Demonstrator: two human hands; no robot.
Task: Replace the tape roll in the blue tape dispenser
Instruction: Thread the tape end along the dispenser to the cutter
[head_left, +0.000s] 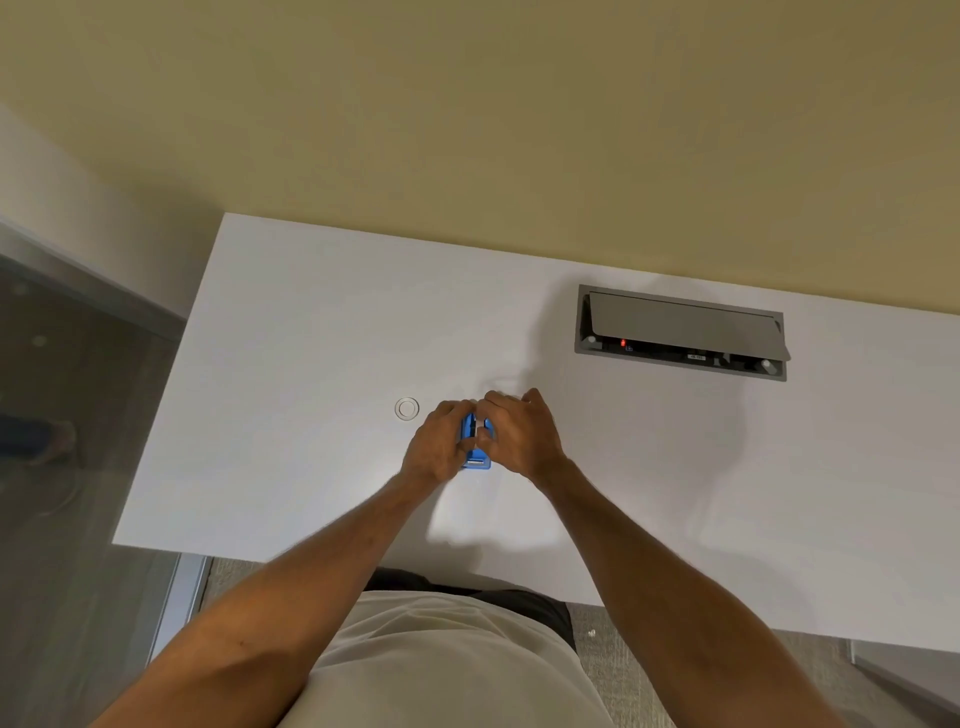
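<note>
Two hands, left hand (439, 447) and right hand (519, 434), each grip holding the blue tape dispenser (475, 444) above the desk (311, 338)

We see a white desk (311, 322) set against a yellowish wall. Sunk into its far right part is a grey cable box (680, 332) with its lid tilted open. A small clear tape roll (407, 409) lies flat near the middle.
</note>
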